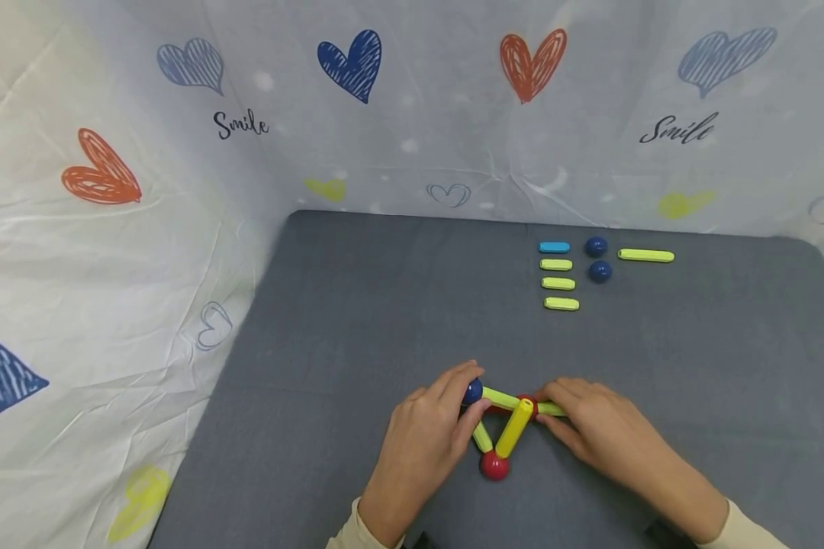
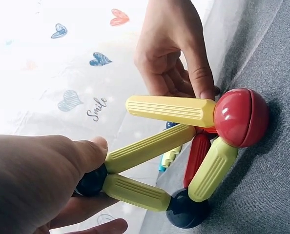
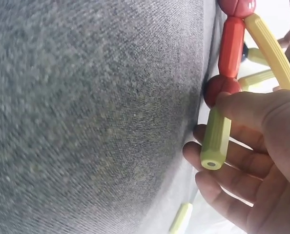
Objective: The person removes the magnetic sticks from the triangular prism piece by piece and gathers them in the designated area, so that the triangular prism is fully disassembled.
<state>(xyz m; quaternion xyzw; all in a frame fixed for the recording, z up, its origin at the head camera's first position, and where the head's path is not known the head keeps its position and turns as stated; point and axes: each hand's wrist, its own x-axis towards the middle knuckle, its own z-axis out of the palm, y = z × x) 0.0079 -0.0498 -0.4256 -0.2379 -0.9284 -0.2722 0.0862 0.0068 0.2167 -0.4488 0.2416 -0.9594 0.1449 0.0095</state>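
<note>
A frame of toy magnetic rods and balls stands on the grey cloth between the hands. My left hand (image 1: pixel 419 435) grips a dark blue ball (image 1: pixel 472 392) at its raised corner, where two yellow-green rods (image 2: pixel 150 148) meet. My right hand (image 1: pixel 604 427) pinches a yellow-green rod (image 3: pixel 216 136) where it joins a red ball (image 3: pixel 216 90); that rod's other end is free. A red rod (image 3: pixel 231 46) links this ball to the nearer red ball (image 1: pixel 494 467). From the nearer ball, a yellow rod (image 1: pixel 515 428) slants upward. Another dark blue ball (image 2: pixel 186 209) sits low in the frame.
Towards the back right lie a short blue rod (image 1: pixel 555 248), several short yellow-green rods (image 1: pixel 558 284), two dark blue balls (image 1: pixel 600 271) and a longer yellow-green rod (image 1: pixel 646 255). White cloth (image 1: pixel 412 114) printed with hearts hangs behind the grey table (image 1: pixel 357 305).
</note>
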